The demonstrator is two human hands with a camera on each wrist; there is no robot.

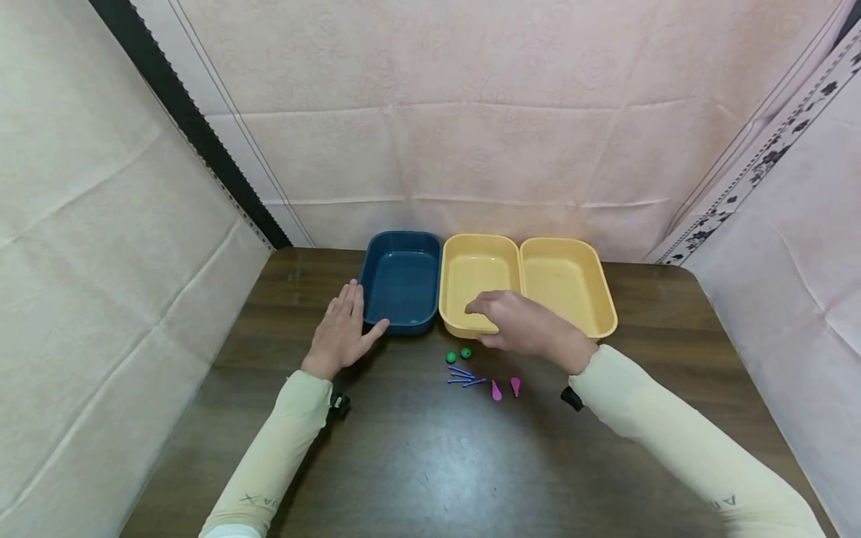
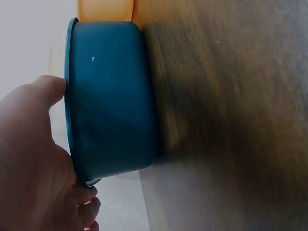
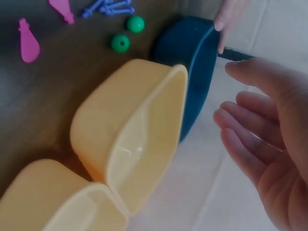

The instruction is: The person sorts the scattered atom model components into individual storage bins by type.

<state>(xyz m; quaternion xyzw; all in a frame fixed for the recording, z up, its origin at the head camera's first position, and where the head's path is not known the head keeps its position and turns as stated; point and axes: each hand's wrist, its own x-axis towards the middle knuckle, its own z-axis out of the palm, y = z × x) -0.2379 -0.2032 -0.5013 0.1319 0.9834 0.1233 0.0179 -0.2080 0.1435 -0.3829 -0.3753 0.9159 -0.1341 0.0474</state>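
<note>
My left hand (image 1: 339,329) lies along the left side of the blue bin (image 1: 403,280), fingers straight and thumb at the near rim. In the left wrist view the thumb touches that rim. Over the near end of the middle yellow bin (image 1: 480,261) hovers my right hand (image 1: 525,325), its fingers loosely bent with nothing between them in the right wrist view. Two green beads (image 1: 451,358) sit on the table just in front of the bins. Closer to me are several small blue-violet pegs (image 1: 474,382) and two pink teardrop-shaped pieces (image 1: 496,391). A speck of green shows inside the blue bin.
A second yellow bin (image 1: 568,280) stands against the first on the right, so the three bins form a row near the back edge of the brown wooden table (image 1: 403,463). Pale cloth (image 1: 471,149) hangs behind and at both sides.
</note>
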